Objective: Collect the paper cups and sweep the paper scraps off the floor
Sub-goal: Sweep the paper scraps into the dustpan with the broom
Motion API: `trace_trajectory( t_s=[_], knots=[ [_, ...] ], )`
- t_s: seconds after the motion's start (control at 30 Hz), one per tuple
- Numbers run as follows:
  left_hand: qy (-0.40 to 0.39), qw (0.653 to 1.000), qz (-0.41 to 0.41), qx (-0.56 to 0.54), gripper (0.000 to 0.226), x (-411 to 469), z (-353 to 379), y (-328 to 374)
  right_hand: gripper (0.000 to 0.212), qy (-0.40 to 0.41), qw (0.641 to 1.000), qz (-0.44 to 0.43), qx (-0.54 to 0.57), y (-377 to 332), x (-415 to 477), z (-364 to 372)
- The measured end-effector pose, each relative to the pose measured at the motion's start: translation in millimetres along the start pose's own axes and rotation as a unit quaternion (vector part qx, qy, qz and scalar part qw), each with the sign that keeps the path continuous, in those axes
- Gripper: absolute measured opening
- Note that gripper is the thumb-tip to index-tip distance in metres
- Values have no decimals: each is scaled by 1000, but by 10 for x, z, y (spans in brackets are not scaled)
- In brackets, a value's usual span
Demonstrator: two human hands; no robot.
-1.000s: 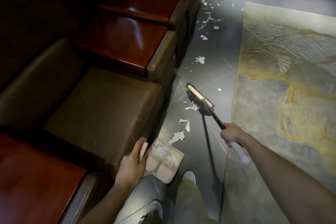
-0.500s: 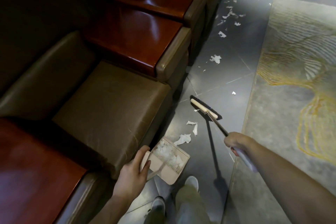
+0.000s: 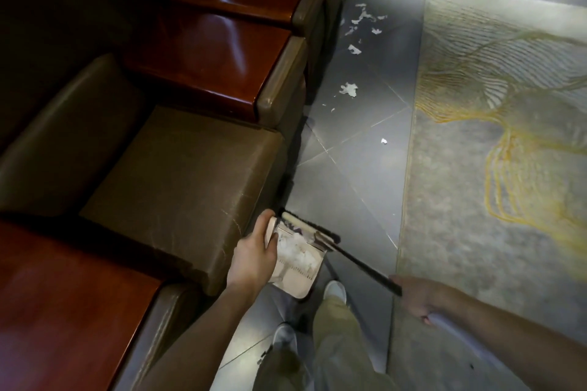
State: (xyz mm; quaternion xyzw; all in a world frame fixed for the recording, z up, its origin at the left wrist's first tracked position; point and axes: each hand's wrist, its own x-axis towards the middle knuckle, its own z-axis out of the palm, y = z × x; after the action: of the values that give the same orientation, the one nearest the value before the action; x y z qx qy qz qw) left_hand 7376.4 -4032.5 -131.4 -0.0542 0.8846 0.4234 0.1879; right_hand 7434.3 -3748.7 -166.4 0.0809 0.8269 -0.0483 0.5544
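My left hand [image 3: 254, 255] grips the handle of a beige dustpan [image 3: 297, 263] on the grey floor beside the armchair; white paper scraps lie in the pan. My right hand [image 3: 416, 297] grips the dark handle of a broom [image 3: 359, 265]. The broom's head [image 3: 305, 227] lies across the pan's far mouth. More white paper scraps [image 3: 348, 89] are scattered on the tiles farther ahead, with a cluster [image 3: 363, 14] near the far armchair and one small piece [image 3: 384, 140] by the rug. No paper cups are in view.
Brown leather armchairs [image 3: 178, 174] with glossy red wooden side tables [image 3: 203, 63] line the left. A grey rug with yellow lines [image 3: 508, 152] covers the right. My legs and white shoes [image 3: 335, 290] stand on the floor strip [image 3: 349, 174] between them.
The broom head has swept toward me from mid-floor to the dustpan's mouth. The scraps that lay in front of the pan are now inside it. My view shifted left and forward.
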Motion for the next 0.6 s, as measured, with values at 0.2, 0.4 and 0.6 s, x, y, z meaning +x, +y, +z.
trace_trajectory(
  t_s=[0.2,0.4,0.6],
  knots=[
    [0,1000,13,-14,36,-76,-25,-7,70,-44,994,-55,83,81,-745,87],
    [-30,998,41,-24,40,3,-31,84,71,-4,972,-17,233,255,-964,128],
    [-17,997,74,-4,38,428,54,437,55,24,948,-3,316,601,-774,-287]
  ],
)
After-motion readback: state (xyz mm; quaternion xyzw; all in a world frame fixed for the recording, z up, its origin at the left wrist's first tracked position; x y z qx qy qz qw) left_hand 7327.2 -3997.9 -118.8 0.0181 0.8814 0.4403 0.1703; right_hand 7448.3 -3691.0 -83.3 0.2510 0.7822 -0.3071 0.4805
